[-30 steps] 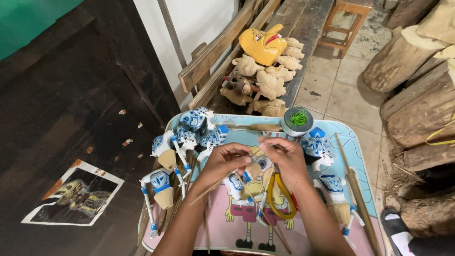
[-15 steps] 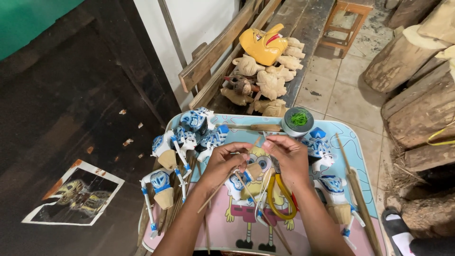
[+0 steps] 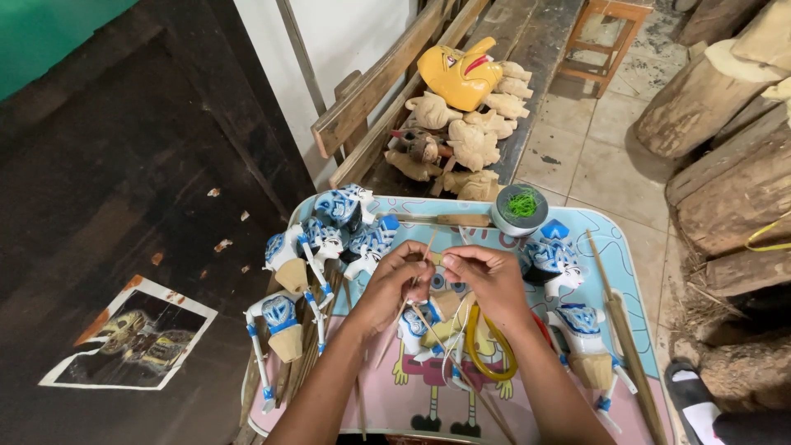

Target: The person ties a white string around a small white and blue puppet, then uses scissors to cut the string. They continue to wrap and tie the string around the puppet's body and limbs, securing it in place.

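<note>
Puppet (image 3: 428, 334) — a small blue-and-white painted figure — lay on the pink tray (image 3: 614, 247), under both hands. Left hand (image 3: 394, 284) had closed its fingers round a thin wooden stick (image 3: 422, 268); right hand (image 3: 488, 280) pinched the stick's upper end, above a yellow loop (image 3: 488, 356).

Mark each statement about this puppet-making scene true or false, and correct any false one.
1. Both hands meet over the small table. True.
2. The green thread spool sits on the floor. False: it stands on the table.
3. A yellow carved mask lies above unpainted wooden heads. True.
4. The painted puppets are red. False: blue and white.
</note>
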